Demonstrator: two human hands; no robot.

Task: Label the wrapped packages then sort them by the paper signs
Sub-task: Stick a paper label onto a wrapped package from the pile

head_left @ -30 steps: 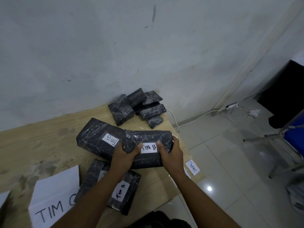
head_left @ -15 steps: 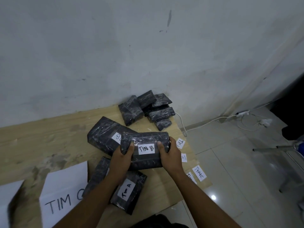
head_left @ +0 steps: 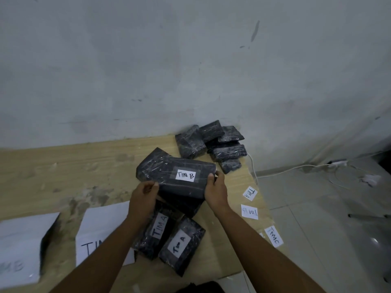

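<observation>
Both hands hold a black wrapped package [head_left: 186,182] with a white label reading "TIM B". My left hand [head_left: 143,197] grips its near left corner and my right hand [head_left: 215,191] grips its right end. It sits over another black package [head_left: 150,166] behind it. Two packages labelled "TIM A" [head_left: 158,227] [head_left: 182,244] lie side by side near my forearms. A heap of several unlabelled black packages [head_left: 213,144] rests against the wall. Paper signs [head_left: 99,229] [head_left: 19,248] lie at the near left, partly hidden by my left arm.
Loose labels lie along the wooden table's right edge [head_left: 262,199]: "TIM A" [head_left: 250,193], one upside down [head_left: 249,212], "TIM C" [head_left: 274,236]. A white cable [head_left: 296,168] runs over the tiled floor to the right. The grey wall stands right behind the table.
The "TIM B" package has been raised and tilted flatter, label facing up, and my hands slid from its front onto its ends. The view swung left, showing a second "TIM A" package and another sign.
</observation>
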